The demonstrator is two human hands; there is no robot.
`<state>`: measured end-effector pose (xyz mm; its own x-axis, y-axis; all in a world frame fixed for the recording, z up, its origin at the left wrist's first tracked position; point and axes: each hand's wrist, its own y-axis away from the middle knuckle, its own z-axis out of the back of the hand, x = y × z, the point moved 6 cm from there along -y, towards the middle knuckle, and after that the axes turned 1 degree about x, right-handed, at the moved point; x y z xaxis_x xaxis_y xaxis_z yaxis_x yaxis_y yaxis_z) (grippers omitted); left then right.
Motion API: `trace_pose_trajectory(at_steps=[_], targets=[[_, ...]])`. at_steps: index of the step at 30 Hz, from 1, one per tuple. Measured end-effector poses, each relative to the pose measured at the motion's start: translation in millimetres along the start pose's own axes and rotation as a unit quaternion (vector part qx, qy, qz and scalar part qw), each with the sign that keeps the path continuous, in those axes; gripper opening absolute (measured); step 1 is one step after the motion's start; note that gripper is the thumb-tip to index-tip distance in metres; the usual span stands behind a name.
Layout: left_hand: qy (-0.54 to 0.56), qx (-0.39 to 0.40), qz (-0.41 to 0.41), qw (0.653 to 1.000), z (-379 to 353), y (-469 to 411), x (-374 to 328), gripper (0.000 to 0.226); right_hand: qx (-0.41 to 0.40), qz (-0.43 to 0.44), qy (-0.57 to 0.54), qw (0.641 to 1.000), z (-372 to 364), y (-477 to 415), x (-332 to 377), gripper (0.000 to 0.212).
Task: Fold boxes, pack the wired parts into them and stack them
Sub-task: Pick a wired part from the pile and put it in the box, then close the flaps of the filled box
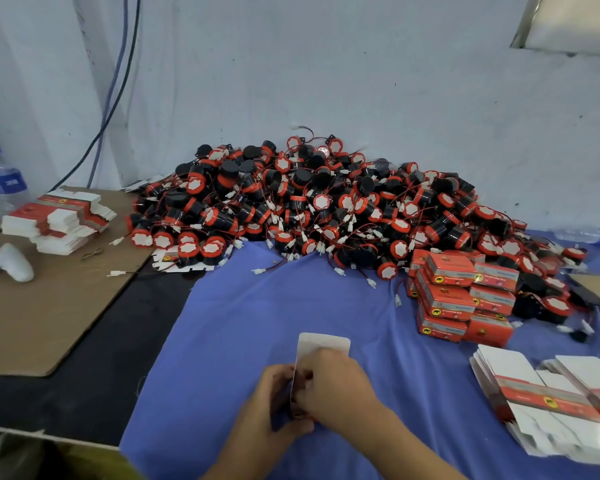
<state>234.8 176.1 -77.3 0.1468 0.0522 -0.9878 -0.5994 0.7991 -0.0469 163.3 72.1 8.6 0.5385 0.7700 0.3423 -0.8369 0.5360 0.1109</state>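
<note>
**Half-folded box in hand, and a tangled heap waiting to snag**

I take the heap of wired parts (pixel 326 202) as my landmark. The box (pixel 323 342) being folded is well in front of the heap, on my side, above the blue cloth (pixel 239 323). Both hands are clasped on it. The left hand (pixel 274 393) curls round its left edge and the right hand (pixel 333 379) wraps over its body. One white flap stands up, open, on the side toward the heap. The hands hide the rest, so I cannot tell how far the folding has gone.

As I judge it, the first risk is in that grasp. The card looks thin, and a hard squeeze or a flap bent off its crease could buckle a wall or tear the tab. Such a box would not close squarely or stack flat.

The second risk is the heap. Red wires and white plugs cross everywhere, so lifting one part may drag its neighbours down onto the cloth. The same pull could knock the finished boxes (pixel 461 296), which are piled tight against the heap's right foot.

The third risk is a wire left trailing out of the box, which would get pinched under the flap. The flat blanks (pixel 548 400), in front of the heap and far to its right, are fanned loosely, and a careless reach could scatter them.
</note>
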Motion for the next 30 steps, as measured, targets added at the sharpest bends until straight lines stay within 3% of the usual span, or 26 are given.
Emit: trace_pose_trajectory(at_steps=[2,5,8,10,12,13,14,18,23,25,30], targets=[[-0.031,0.011,-0.009,0.999,-3.7,1.8,-2.2,0.068,0.014,0.062,0.042,0.997,1.1,2.8,9.2,0.010],[-0.095,0.003,-0.060,0.994,-7.0,4.5,-12.6,0.046,0.019,0.150,0.008,0.989,0.7,14.2,7.6,0.019],[-0.145,-0.028,-0.103,0.984,-8.6,7.9,-19.0,0.040,-0.115,0.224,0.032,0.967,4.5,28.4,-3.9,0.025],[-0.209,-0.048,-0.132,0.968,-13.9,10.5,-22.8,0.032,-0.277,0.173,-0.090,0.941,8.2,43.9,-28.0,0.033],[-0.257,-0.059,-0.141,0.954,-17.4,12.4,-24.6,0.026,-0.359,0.017,-0.304,0.882,0.1,55.5,-68.2,0.036],[-0.254,-0.063,-0.144,0.954,-17.1,12.5,-25.0,0.024,-0.352,-0.046,-0.382,0.853,-10.2,55.5,-81.9,0.034],[-0.242,-0.062,-0.149,0.957,-16.5,12.6,-26.1,0.021,-0.324,-0.056,-0.412,0.850,-19.7,51.9,-85.8,0.032],[-0.207,-0.062,-0.150,0.965,-12.6,11.7,-29.0,0.020,-0.240,0.074,-0.341,0.906,-29.7,44.4,-66.3,0.036],[-0.157,-0.063,-0.149,0.974,-11.2,10.8,-37.2,0.008,-0.233,0.048,-0.332,0.913,-36.7,40.8,-70.2,0.021],[-0.141,-0.069,-0.117,0.981,-9.1,10.7,-31.1,0.010,-0.228,0.030,-0.370,0.900,-38.5,40.3,-73.9,0.027],[-0.031,-0.031,-0.042,0.998,-8.3,7.6,-17.5,0.061,-0.221,0.016,-0.426,0.877,-40.5,40.8,-84.8,0.065]])
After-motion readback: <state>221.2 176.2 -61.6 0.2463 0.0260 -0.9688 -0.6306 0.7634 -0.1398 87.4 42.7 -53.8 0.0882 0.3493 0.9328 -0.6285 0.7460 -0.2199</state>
